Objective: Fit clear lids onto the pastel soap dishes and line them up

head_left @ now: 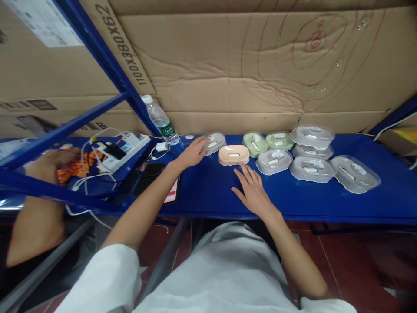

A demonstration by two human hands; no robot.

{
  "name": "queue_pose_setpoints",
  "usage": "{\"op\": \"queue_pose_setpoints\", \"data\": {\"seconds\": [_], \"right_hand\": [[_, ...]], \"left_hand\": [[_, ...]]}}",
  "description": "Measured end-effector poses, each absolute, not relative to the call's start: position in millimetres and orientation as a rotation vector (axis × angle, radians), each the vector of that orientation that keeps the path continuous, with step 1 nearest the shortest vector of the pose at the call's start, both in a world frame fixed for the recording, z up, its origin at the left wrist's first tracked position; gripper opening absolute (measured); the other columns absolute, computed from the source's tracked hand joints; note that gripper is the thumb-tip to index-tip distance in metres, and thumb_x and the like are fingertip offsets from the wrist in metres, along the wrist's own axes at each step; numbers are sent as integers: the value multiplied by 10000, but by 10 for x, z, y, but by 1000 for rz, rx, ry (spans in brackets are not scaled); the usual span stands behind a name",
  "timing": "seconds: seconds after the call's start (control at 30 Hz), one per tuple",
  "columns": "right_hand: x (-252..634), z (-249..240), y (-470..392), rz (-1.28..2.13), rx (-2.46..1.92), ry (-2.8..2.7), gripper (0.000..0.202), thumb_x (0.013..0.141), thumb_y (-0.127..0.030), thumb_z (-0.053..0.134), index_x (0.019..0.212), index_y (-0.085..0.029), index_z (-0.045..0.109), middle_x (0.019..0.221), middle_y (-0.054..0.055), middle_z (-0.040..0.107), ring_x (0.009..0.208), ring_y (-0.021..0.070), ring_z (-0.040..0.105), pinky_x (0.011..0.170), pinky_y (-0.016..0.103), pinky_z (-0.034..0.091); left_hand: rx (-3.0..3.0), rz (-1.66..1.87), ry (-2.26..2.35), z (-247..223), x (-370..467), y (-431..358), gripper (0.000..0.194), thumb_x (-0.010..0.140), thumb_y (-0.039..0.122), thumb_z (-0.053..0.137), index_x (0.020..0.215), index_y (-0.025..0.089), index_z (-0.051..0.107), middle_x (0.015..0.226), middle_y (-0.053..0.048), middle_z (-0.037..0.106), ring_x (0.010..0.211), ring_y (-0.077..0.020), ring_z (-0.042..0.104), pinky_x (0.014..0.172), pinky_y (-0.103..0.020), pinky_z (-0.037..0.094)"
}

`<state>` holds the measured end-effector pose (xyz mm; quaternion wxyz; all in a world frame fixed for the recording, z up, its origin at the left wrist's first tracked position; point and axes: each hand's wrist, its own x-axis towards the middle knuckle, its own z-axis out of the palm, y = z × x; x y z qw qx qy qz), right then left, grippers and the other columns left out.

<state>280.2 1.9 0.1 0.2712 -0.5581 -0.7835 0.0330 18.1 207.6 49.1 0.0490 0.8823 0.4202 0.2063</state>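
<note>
The left hand (194,153), fingers slightly spread, is reaching onto the clear case (216,141) near the back edge of the bench (208,189). The peach box (233,161) is sitting just right, nearer the back edge than the front; it is likely feeling light, stiff and slightly slippery, its 2 rounded ends offering the surest hold. The right hand (253,190) is spreading its fingers at its front side.

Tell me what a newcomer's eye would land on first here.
Probably the lone peach box, mid-table among grey boxes and green boxes. Next, the red rings drawn on the cardboard behind, at upper right. Then the bright orange cloth at far left, near the power strip.
</note>
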Motion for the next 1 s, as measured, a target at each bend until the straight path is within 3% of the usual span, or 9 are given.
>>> {"op": "queue_pose_setpoints", "data": {"seconds": [0.17,0.33,0.53,0.6,0.73,0.87,1.0], "right_hand": [[2796,14,23,77,-1549,-2126,605,1091,-418,489,1640,-182,398,1757,167,288,1627,362,274,1292,624,285],[2775,32,9,33,-1603,-2139,627,1090,-409,491,1651,-153,379,1770,172,247,1641,348,236,1313,599,244],[2812,11,-5,-3,-1616,-2006,605,1073,-372,530,1649,-237,400,1794,138,175,1664,404,102,1283,673,250],[2837,-2,2,56,-1552,-2054,565,1068,-382,558,1609,-250,464,1779,133,241,1652,404,174,1275,665,288],[2870,-13,11,198,-1381,-2143,454,1064,-382,585,1489,-220,586,1713,170,382,1578,355,394,1247,572,410],[2876,-7,-3,287,-1350,-2112,449,1056,-374,602,1473,-211,582,1711,196,368,1570,355,411,1228,568,454],[2878,-11,-11,359,-1353,-2092,454,1056,-363,594,1489,-233,563,1730,179,338,1557,359,432,1230,572,458]], "left_hand": [[2715,681,1138,505,214,2064,517,1081,357,390,1540,145,496,1651,-189,454,1566,-306,391,1301,-575,282],[2809,524,861,377,480,1557,568,1026,530,595,1519,252,550,1653,-137,479,1548,-322,428,1275,-538,364],[2829,499,929,363,421,990,330,1033,374,629,1316,209,666,1405,-144,651,1383,-335,554,1181,-555,466],[2843,489,963,393,297,852,311,1009,379,678,1274,217,687,1369,-143,661,1333,-351,584,1135,-582,495],[2800,543,950,369,100,705,344,979,392,734,1288,250,685,1597,-148,505,1483,-369,488,1199,-605,449],[2656,659,903,212,42,671,300,1033,339,657,1316,240,647,1604,-151,509,1512,-304,491,1230,-532,460],[2649,722,928,112,55,605,284,1056,346,617,1317,235,645,1614,-160,506,1527,-305,479,1245,-548,441]]}}
